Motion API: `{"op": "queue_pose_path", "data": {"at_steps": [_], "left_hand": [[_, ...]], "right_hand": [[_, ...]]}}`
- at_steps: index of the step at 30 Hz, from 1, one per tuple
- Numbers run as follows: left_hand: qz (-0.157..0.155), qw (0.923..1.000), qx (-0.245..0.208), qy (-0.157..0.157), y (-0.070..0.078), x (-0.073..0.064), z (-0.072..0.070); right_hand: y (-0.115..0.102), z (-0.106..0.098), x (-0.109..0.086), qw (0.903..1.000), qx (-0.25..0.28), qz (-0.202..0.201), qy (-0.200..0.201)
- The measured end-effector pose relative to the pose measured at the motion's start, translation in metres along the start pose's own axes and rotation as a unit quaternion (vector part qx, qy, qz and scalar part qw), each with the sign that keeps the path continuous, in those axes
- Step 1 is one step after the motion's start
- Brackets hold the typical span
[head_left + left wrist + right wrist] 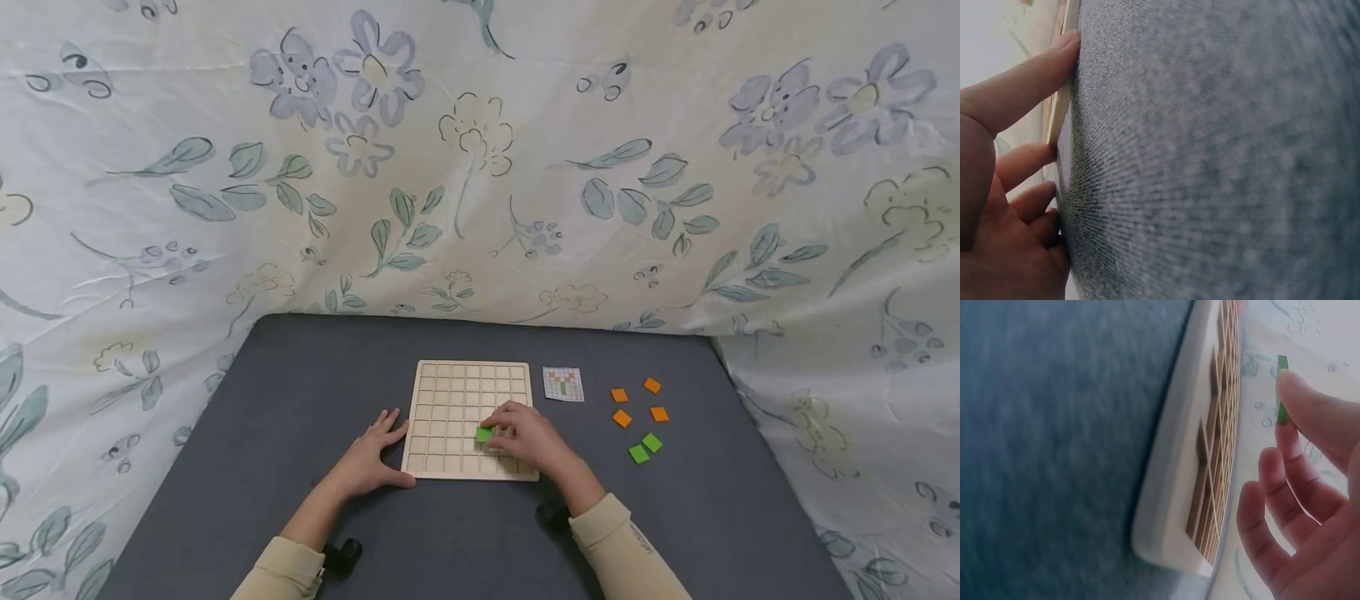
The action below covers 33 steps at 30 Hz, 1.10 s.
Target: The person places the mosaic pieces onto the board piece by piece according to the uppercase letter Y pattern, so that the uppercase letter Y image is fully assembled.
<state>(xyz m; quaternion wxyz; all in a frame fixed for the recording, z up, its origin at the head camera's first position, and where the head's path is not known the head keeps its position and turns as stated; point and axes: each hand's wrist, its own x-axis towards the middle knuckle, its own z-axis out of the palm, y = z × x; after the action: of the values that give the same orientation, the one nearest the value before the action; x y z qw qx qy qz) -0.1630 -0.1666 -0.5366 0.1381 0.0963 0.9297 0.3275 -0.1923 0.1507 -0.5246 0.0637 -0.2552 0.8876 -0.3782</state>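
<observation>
Left hand (pixel 997 228), fingers (pixel 1027 164) touching wooden board (pixel 1059 115), grey textured surface (pixel 1210 156).

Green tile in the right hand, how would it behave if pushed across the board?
The green tile is probably rigid: its edge looks straight where the right hand pinches it. Small and thin, it should be light. Its flat faces suggest sliding, not rolling, though the ridged wooden grid board might catch it.

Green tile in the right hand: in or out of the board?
Out: the right wrist view shows the green tile apart from the board.
</observation>
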Motion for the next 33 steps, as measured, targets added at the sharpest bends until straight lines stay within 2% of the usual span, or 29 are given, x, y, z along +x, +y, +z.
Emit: {"op": "queue_pose_path", "data": {"at_steps": [7, 13, 19, 27, 33], "left_hand": [[-0.004, 1.0, 0.001, -0.002, -0.001, -0.008, 0.0], [-0.004, 1.0, -0.003, 0.004, -0.002, -0.013, -0.001], [0.0, 1.0, -0.006, -0.002, 0.003, -0.014, -0.002], [-0.006, 1.0, 0.0, 0.005, 0.003, -0.013, -0.003], [-0.005, 1.0, 0.003, 0.0, 0.002, -0.012, 0.0]], "right_hand": [[-0.009, 0.015, 0.0, 0.9994, -0.025, -0.013, -0.021], [-0.018, 0.023, 0.004, 0.9981, -0.051, -0.001, -0.036], [-0.021, 0.024, 0.007, 0.9954, -0.075, 0.032, -0.05], [-0.029, 0.024, 0.014, 0.9938, -0.087, 0.038, -0.057], [-0.03, 0.02, 0.01, 0.9951, -0.079, 0.028, -0.052]]}}
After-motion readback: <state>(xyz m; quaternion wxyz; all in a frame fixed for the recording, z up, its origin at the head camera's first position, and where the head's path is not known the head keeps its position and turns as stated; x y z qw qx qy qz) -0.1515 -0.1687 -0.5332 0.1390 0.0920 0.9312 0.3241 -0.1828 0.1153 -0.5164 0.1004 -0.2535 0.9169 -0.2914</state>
